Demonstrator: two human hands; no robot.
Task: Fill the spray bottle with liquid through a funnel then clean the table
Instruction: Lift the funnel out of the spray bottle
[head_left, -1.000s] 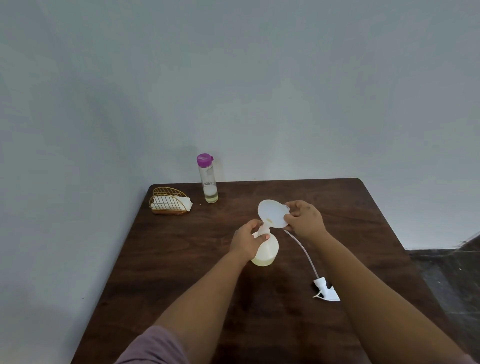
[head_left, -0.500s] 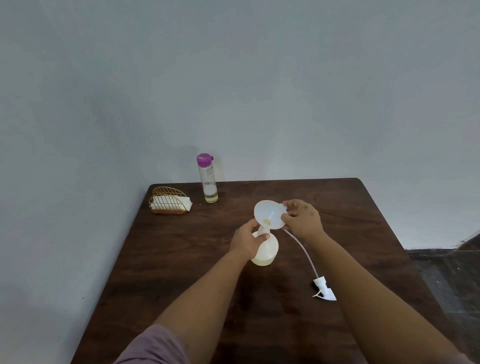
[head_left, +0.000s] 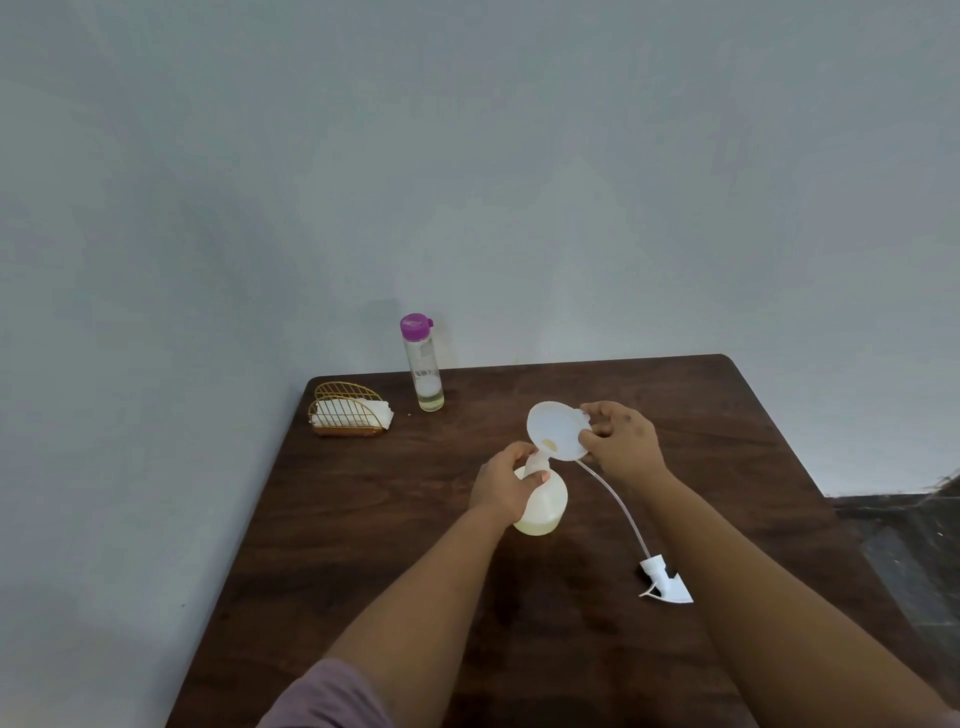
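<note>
A round white spray bottle (head_left: 545, 506) with pale yellow liquid at its bottom stands near the middle of the dark wooden table (head_left: 363, 545). My left hand (head_left: 503, 483) grips its neck. A white funnel (head_left: 556, 430) sits with its spout in the bottle's mouth, tilted toward me. My right hand (head_left: 621, 439) pinches the funnel's right rim. The bottle's white trigger head (head_left: 666, 581) lies on the table to the right, its thin tube curving up toward the funnel.
A tall clear bottle (head_left: 425, 371) with a purple cap and a little yellowish liquid stands at the table's back edge. A gold wire holder (head_left: 347, 409) with white napkins sits at the back left corner. A wall runs behind and to the left.
The funnel's bowl has tipped from facing left to facing me, showing its inside and drain hole. Both hands stay where they were.
</note>
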